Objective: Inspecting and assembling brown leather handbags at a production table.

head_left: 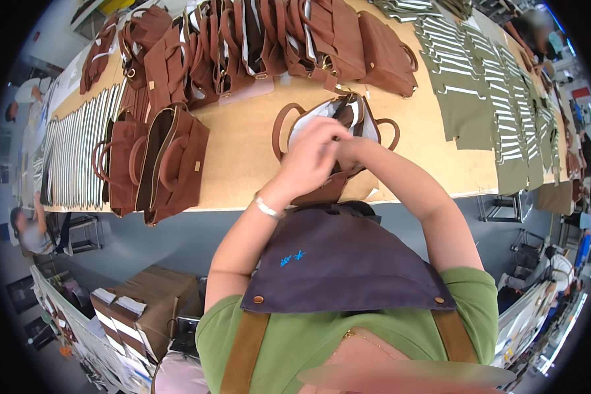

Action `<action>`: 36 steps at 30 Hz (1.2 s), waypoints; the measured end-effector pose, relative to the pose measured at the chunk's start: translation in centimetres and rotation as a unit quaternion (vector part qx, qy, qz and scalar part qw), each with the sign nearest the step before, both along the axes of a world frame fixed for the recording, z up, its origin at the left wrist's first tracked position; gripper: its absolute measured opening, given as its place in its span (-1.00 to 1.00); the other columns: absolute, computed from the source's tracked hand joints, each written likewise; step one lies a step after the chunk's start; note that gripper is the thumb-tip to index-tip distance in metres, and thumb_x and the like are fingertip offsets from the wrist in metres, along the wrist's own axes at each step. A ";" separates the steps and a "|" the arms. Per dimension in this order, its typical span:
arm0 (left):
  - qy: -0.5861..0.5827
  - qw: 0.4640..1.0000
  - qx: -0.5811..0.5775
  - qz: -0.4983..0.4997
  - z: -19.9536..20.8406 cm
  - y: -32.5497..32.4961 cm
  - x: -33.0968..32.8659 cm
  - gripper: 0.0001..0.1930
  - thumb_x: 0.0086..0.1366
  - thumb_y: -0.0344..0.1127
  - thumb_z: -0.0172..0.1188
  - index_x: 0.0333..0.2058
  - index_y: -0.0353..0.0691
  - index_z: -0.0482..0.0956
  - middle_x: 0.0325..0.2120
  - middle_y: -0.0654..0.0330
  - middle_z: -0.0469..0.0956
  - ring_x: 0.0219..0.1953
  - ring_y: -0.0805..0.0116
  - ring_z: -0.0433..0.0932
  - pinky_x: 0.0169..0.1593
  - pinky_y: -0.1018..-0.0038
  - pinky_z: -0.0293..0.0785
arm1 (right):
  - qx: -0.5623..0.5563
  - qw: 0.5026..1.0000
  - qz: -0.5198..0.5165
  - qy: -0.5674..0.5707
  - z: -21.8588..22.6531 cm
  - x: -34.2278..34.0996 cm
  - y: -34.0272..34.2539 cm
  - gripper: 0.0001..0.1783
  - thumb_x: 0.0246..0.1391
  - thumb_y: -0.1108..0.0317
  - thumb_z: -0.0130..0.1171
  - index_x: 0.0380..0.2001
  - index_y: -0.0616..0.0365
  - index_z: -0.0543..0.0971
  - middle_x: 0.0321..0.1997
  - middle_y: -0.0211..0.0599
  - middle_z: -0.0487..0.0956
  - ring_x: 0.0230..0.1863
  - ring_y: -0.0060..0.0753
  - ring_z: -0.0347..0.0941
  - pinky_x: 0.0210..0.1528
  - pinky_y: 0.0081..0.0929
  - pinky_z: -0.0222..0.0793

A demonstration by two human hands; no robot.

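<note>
1. Brown bag (pixel 325 190), directly under your fingers, its top spread wide; pale lining (pixel 370 125) shows around them; one rounded handle stands left of the fingers, the other right.
2. Your left hand (pixel 316 146) is over the bag's mouth, fingers bent and partly closed; I cannot tell whether they pinch anything.
3. Your right hand (pixel 350 152) meets it there; its fingers are hidden, so I cannot tell how far open they are or what they hold.
4. Left of your fingers, well apart, two brown handbags (pixel 190 154) stand on the tan table (pixel 240 144); farther left runs a row of thin, white-edged panels (pixel 79 154).
5. Beyond your fingers stands a crowded line of brown bags (pixel 335 39); to their right, olive pieces (pixel 467 115) with white strips lie overlapping in columns.
</note>
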State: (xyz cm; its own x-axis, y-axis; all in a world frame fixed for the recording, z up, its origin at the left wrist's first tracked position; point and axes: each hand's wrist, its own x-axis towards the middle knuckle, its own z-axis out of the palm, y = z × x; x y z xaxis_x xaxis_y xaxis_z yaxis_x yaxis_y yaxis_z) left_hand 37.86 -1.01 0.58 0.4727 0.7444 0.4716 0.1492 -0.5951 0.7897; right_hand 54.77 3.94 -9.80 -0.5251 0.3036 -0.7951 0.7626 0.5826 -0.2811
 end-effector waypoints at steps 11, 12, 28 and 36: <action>0.456 0.820 -0.268 -0.220 -4.1 3.9 -0.9 -0.52 0.14 -0.26 0.20 0.08 -0.10 0.45 -0.33 0.13 0.62 -0.21 0.13 0.59 -0.13 0.33 0.47 | 0.048 0.839 -0.392 0.374 4.9 8.4 -1.9 -0.69 -0.15 0.27 0.46 -0.37 0.16 0.58 -0.34 -0.35 0.38 -0.28 -0.49 0.43 -0.18 -0.57 0.42; 0.456 0.819 -0.267 -0.223 -4.1 4.0 -0.8 -0.52 0.14 -0.26 0.20 0.08 -0.10 0.45 -0.33 0.13 0.62 -0.21 0.13 0.59 -0.13 0.33 0.47 | 0.069 0.838 -0.391 0.376 4.1 8.7 -2.0 -0.70 -0.13 0.28 0.46 -0.35 0.15 0.58 -0.35 -0.36 0.39 -0.29 -0.49 0.43 -0.18 -0.59 0.41; 0.339 0.939 0.044 0.041 -2.2 -2.7 -0.4 -0.92 0.10 -0.34 0.19 -0.39 0.00 0.55 -0.49 0.29 0.49 -0.32 0.24 0.56 -0.29 0.27 0.41 | 0.027 0.930 -0.284 0.234 12.1 3.0 -2.8 -0.68 0.28 0.13 -0.06 -0.16 0.19 0.38 -0.28 0.07 0.54 -0.17 0.11 0.46 -0.13 -0.16 0.34; 0.152 0.984 -0.055 -0.080 3.1 -0.7 -2.7 -0.89 0.15 -0.26 0.29 -0.35 -0.09 0.60 -0.49 0.31 0.53 -0.34 0.29 0.46 -0.14 0.42 0.25 | -0.028 0.924 -0.228 0.306 16.6 3.4 -1.7 -0.75 0.16 0.23 0.09 -0.25 0.21 0.49 -0.42 -0.18 0.53 -0.35 -0.21 0.44 -0.20 -0.32 0.34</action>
State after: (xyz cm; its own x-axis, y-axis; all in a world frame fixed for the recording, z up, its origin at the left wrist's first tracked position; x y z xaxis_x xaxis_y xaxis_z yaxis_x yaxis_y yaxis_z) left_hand 35.17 -1.74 3.67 0.6941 0.6882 0.2110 0.3006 -0.5435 0.7838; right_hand 58.18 2.28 6.83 -0.7087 0.5721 -0.4127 0.6136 0.2113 -0.7608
